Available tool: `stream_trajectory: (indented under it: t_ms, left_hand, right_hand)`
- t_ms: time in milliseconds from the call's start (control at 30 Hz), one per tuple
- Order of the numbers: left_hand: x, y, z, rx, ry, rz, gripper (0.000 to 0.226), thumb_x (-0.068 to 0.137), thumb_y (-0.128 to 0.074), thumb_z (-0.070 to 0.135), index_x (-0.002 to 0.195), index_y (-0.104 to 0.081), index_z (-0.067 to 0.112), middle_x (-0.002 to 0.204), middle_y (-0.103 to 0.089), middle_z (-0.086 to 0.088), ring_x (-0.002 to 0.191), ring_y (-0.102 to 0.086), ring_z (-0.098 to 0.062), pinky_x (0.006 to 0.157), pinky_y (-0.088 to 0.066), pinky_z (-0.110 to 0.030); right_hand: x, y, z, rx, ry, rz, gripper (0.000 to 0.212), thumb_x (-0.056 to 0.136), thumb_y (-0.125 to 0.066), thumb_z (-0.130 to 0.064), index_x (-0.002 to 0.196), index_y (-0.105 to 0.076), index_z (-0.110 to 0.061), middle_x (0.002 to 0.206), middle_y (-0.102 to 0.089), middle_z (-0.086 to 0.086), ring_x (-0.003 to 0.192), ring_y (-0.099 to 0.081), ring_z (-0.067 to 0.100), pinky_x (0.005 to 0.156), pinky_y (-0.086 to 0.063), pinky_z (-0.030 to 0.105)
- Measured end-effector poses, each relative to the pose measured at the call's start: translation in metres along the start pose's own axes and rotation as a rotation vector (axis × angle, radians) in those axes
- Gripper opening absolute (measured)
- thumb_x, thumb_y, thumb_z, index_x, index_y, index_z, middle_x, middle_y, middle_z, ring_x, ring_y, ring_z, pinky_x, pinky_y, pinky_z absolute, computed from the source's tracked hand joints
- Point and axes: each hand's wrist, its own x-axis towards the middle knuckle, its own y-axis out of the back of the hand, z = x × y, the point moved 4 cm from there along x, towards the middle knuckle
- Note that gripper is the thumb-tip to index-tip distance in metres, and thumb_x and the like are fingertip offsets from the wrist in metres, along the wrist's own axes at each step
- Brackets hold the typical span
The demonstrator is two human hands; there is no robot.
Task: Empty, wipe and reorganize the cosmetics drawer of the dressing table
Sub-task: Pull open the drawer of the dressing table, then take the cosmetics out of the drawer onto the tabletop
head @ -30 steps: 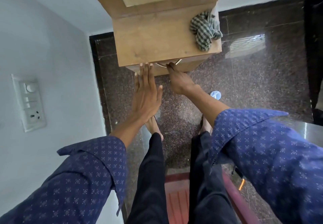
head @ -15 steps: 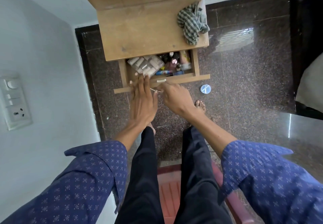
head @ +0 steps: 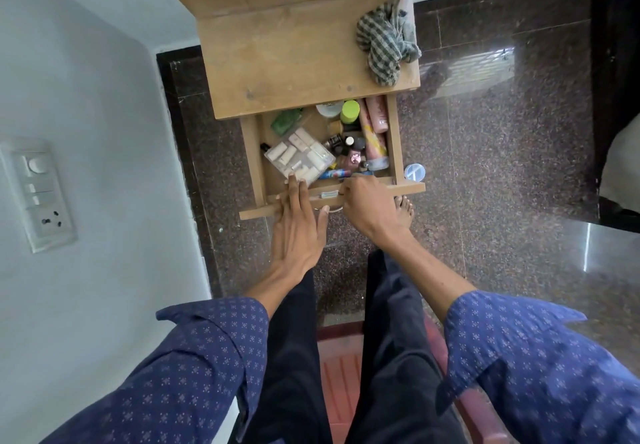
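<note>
Soft, even daylight, with a bright window glare on the polished granite floor at right, only faint shadows, heavy wide-angle bending at the edges, and slightly soft detail on the blue sleeves.

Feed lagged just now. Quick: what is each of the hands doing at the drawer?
Left hand: open, fingers straight, resting flat on the drawer front.
Right hand: fingers curled at the metal handle; the grip itself is hidden, so cannot be told for sure.
</note>
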Motion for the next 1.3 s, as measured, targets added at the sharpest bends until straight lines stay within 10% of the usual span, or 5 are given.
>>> stream_trajectory:
  t_ms: [333,600,900,1300]
  left_hand:
    - [-0.009,0.003,0.01,-0.038,0.122,-0.037,0.07,0.109,-0.041,0.048,0.16,-0.025,0.002,0.173,-0.015,-0.017,0.15,-0.039,-0.037,0.102,-0.055,-0.05]
    - [0.02,0.007,-0.02,-0.262,0.345,0.116,0.066,0.105,-0.04,0.038,0.16,-0.027,0.005,0.155,-0.046,-0.02,0.128,-0.059,-0.035,0.097,-0.055,-0.05]
    - [0.054,0.007,-0.044,-0.382,0.542,0.087,0.049,0.103,-0.053,0.032,0.147,-0.046,0.009,0.126,-0.071,-0.015,0.109,-0.069,-0.037,0.085,-0.053,-0.044]
    - [0.048,-0.024,-0.045,-0.429,0.375,0.487,0.05,0.106,-0.05,0.029,0.154,-0.041,0.021,0.149,-0.058,0.003,0.118,-0.067,-0.023,0.088,-0.055,-0.04]
  right_hand:
    - [-0.004,-0.014,-0.002,-0.066,-0.139,-0.133,0.008,0.091,-0.056,-0.007,0.087,-0.063,-0.009,0.094,-0.065,0.014,0.085,-0.067,0.038,0.064,-0.042,0.038]
    - [-0.002,-0.012,-0.026,0.011,-0.047,0.067,0.005,0.091,-0.053,-0.008,0.09,-0.056,-0.011,0.095,-0.063,0.008,0.074,-0.063,0.033,0.054,-0.037,0.037]
    - [0.031,-0.036,-0.041,0.064,-0.045,-0.04,0.041,0.091,-0.06,-0.007,0.131,-0.049,-0.004,0.125,-0.056,0.017,0.093,-0.065,0.043,0.064,-0.038,0.04]
    - [0.038,-0.061,-0.022,0.222,0.139,0.335,0.027,0.099,-0.049,-0.015,0.125,-0.052,-0.011,0.119,-0.054,0.004,0.072,-0.047,0.017,0.058,-0.031,0.029]
